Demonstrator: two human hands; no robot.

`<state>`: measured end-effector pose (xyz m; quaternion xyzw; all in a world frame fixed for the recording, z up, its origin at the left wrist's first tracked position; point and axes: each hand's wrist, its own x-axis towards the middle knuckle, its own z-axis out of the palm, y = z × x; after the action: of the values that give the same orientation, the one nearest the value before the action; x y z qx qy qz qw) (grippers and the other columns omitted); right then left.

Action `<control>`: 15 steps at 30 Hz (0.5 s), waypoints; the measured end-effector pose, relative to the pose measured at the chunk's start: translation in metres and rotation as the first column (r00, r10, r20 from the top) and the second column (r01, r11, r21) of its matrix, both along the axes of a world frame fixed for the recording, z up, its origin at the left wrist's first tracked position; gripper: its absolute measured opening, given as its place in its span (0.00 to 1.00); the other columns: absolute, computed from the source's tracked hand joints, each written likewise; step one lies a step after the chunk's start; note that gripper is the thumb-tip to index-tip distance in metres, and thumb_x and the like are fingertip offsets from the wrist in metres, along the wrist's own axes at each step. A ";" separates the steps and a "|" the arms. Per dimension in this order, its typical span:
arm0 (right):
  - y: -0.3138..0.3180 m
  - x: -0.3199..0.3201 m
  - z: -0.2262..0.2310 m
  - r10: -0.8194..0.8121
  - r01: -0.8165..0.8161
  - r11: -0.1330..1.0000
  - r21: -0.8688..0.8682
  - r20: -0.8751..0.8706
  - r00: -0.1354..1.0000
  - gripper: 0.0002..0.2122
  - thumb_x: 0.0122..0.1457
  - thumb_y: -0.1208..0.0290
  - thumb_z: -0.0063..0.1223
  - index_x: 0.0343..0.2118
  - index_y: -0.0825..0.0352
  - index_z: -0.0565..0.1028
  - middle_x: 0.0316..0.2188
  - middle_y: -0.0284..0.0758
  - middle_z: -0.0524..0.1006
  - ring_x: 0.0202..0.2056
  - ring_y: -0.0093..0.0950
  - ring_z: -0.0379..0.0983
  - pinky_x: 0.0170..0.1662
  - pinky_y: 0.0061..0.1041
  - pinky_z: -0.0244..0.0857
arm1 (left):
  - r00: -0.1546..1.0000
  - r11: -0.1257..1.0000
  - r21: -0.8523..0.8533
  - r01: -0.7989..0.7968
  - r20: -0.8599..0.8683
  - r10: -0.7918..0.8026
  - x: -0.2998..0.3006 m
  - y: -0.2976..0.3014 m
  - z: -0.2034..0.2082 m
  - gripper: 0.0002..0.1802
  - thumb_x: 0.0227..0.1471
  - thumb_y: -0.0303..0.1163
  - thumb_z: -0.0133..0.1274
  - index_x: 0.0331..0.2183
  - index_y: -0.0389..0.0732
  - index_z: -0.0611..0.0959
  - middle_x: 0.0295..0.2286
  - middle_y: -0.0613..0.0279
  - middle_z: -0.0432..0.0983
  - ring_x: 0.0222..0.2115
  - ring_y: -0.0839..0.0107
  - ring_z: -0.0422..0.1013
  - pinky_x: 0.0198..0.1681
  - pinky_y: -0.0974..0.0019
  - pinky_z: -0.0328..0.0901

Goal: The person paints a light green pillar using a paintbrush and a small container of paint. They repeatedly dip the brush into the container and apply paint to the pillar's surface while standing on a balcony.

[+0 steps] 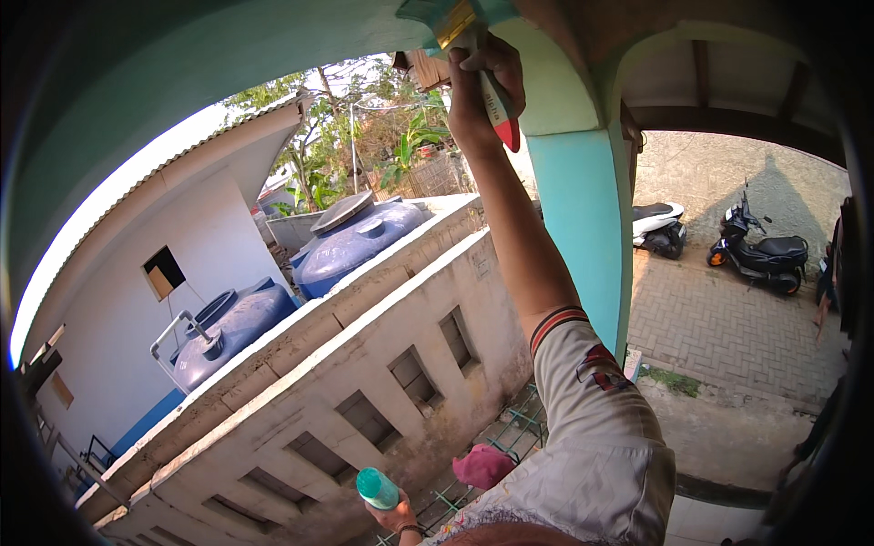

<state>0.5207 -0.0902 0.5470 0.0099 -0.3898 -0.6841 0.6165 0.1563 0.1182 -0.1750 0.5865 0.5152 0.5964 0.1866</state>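
Overhead, my right hand [482, 84] is closed around a paintbrush [499, 111] with a grey, red-tipped handle. Its bristle end touches the underside of the green arch [300, 59], where a darker teal patch of wet-looking paint shows by the brush. Beside the arch stands a turquoise pillar [572, 209], just right of my raised forearm. Low in the picture, my left hand [395, 517], with a dark band at the wrist, grips a small round container [377, 489]. Teal paint coats its visible top and side; how deep it is filled I cannot tell.
Below runs a weathered concrete wall [300, 382] with several rectangular openings. Behind it sit two blue water tanks [360, 238]. A maroon cloth-like thing [483, 466] lies near green metal bars [519, 420]. On the right, two scooters [769, 250] are parked on paving.
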 end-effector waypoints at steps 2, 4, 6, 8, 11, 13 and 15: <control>-0.011 0.025 -0.008 0.364 -0.368 0.930 -0.015 -0.103 0.926 0.07 0.58 0.82 0.56 0.35 0.66 0.69 0.36 0.36 0.74 0.39 0.24 0.73 0.44 0.25 0.68 | 0.999 0.999 -0.039 -0.018 -0.039 0.017 0.004 -0.011 0.029 0.46 0.30 0.39 0.71 0.53 0.43 0.70 0.45 0.54 0.76 0.46 0.55 0.74 0.50 0.58 0.69; -0.003 0.025 -0.006 0.381 -0.376 0.924 0.063 -0.156 0.911 0.06 0.59 0.82 0.53 0.35 0.67 0.69 0.35 0.36 0.73 0.37 0.23 0.72 0.43 0.25 0.68 | 1.000 0.999 -0.052 -0.007 -0.017 0.006 0.000 -0.015 0.025 0.46 0.31 0.39 0.71 0.54 0.43 0.70 0.45 0.54 0.76 0.45 0.54 0.74 0.49 0.57 0.69; 0.009 0.017 0.006 0.132 -0.090 0.981 0.172 -0.256 0.958 0.04 0.59 0.81 0.53 0.35 0.68 0.70 0.37 0.38 0.72 0.36 0.25 0.71 0.42 0.27 0.67 | 0.998 0.999 -0.011 0.049 0.051 -0.049 -0.007 -0.016 0.026 0.46 0.31 0.40 0.70 0.54 0.42 0.70 0.45 0.53 0.76 0.45 0.54 0.74 0.49 0.57 0.69; 0.030 -0.040 0.019 0.027 0.030 0.983 0.182 -0.301 0.953 0.06 0.56 0.81 0.55 0.34 0.68 0.71 0.38 0.41 0.71 0.36 0.29 0.70 0.42 0.28 0.66 | 1.000 0.995 -0.099 0.030 0.008 -0.029 0.001 -0.028 0.047 0.46 0.31 0.40 0.70 0.54 0.42 0.69 0.45 0.53 0.76 0.45 0.54 0.74 0.49 0.57 0.69; 0.054 -0.127 0.029 0.156 -0.102 0.964 0.245 -0.215 0.964 0.08 0.51 0.82 0.52 0.35 0.67 0.72 0.38 0.44 0.73 0.38 0.38 0.71 0.41 0.34 0.67 | 0.999 0.994 -0.096 0.043 0.000 -0.043 -0.004 -0.032 0.052 0.46 0.32 0.39 0.70 0.54 0.41 0.69 0.45 0.52 0.76 0.45 0.54 0.74 0.49 0.57 0.69; 0.073 -0.154 0.019 0.143 -0.125 0.982 0.143 -0.121 0.982 0.09 0.49 0.82 0.58 0.34 0.67 0.73 0.41 0.47 0.71 0.36 0.33 0.71 0.39 0.27 0.67 | 0.999 0.998 -0.050 0.042 0.006 -0.041 -0.011 -0.028 0.050 0.46 0.32 0.39 0.70 0.54 0.41 0.69 0.45 0.52 0.76 0.45 0.54 0.74 0.49 0.57 0.69; 0.085 -0.164 -0.004 0.176 -0.169 0.983 -0.074 0.097 0.980 0.10 0.47 0.83 0.60 0.32 0.64 0.75 0.45 0.47 0.72 0.38 0.33 0.75 0.38 0.26 0.70 | 0.999 0.998 -0.025 0.054 -0.001 -0.054 -0.008 -0.022 0.047 0.46 0.32 0.38 0.70 0.54 0.41 0.69 0.45 0.52 0.76 0.45 0.54 0.74 0.49 0.57 0.69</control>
<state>0.3566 -0.0054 0.5427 0.0585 -0.4409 -0.6133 0.6527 0.1484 0.0963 -0.1277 0.5984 0.5066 0.5843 0.2094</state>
